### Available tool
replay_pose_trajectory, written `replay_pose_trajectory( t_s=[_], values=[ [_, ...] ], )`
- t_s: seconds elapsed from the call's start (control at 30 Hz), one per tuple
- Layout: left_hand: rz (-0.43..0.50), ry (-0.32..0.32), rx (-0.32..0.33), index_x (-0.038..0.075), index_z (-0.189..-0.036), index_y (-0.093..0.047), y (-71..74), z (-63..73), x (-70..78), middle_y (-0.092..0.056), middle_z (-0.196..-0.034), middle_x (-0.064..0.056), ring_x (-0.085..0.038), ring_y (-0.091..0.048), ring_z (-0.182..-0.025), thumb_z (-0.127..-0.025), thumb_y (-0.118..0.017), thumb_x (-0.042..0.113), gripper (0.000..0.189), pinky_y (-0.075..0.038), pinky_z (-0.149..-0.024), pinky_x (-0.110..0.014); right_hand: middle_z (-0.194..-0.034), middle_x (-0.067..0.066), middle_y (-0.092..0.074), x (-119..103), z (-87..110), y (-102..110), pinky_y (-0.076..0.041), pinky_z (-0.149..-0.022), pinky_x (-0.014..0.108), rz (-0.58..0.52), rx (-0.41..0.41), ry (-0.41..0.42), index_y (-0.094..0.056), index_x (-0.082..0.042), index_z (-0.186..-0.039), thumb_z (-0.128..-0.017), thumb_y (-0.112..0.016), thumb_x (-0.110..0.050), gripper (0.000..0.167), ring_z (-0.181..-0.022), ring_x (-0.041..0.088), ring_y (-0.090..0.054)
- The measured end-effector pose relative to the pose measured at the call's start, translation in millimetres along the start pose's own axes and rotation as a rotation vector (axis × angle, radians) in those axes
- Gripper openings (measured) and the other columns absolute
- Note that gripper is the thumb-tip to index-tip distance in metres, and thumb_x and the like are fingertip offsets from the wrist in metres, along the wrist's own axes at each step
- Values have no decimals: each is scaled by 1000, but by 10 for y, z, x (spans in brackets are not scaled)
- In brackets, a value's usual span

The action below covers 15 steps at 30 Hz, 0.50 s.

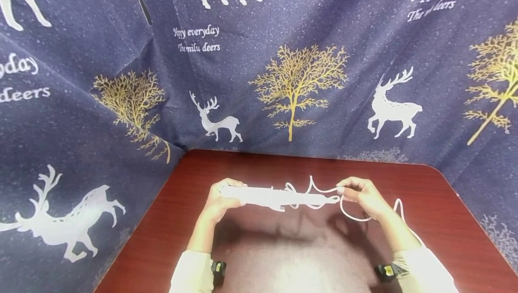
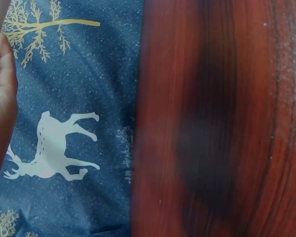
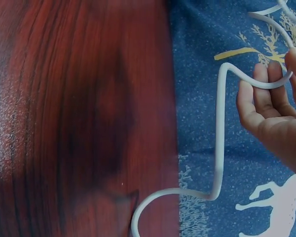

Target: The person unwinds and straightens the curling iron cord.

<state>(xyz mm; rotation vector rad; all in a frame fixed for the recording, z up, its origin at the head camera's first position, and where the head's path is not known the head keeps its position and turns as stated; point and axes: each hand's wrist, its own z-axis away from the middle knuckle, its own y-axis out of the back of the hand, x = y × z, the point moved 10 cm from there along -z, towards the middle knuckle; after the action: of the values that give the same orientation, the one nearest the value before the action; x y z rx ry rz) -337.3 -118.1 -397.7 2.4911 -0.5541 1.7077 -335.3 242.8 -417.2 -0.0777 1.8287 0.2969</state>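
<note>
A long white corded device [image 1: 265, 196] is held level above the table; glare washes out its details, so its exact kind is unclear. My left hand [image 1: 218, 201] grips its left end, with the thumb below and fingers over the top. From its right end runs a white cord [image 1: 356, 219], looping loosely behind and beside it. Between thumb and fingertips, my right hand [image 1: 360, 194] pinches this cord. In the right wrist view, the cord [image 3: 220, 128] passes over the fingers and hangs down in bends. Only part of the left hand [image 2: 4, 98] shows in the left wrist view.
Below both hands lies a reddish-brown wooden table [image 1: 243, 167], with bright glare near its front. A dark blue cloth [image 1: 251, 68] printed with deer and trees hangs behind and at both sides. Each wrist wears a small black camera.
</note>
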Motion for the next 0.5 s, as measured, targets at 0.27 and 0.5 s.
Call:
replay_pose_trajectory(
  t_s=[0.27,0.5],
  values=[
    [-102,42,-22,-16,-91,-55,-8,17,-60,-68,-91,-9,-22,-63,-78,-59,-70,-21,35,-53,-64,-31,-89,9,-67,-184,14,41,-52,-74,37,-59,30,66,-60,11,-99,-87,-59,4,14,-83,14,-65],
    [-116,76,3,-17,-92,-55,32,42,-133,-67,-91,-11,-22,-63,-78,-60,-70,-21,36,-53,-63,-31,-88,10,-67,-329,55,84,-52,-71,40,-158,29,136,-62,8,-97,-87,-54,11,13,-78,16,-66]
  ],
)
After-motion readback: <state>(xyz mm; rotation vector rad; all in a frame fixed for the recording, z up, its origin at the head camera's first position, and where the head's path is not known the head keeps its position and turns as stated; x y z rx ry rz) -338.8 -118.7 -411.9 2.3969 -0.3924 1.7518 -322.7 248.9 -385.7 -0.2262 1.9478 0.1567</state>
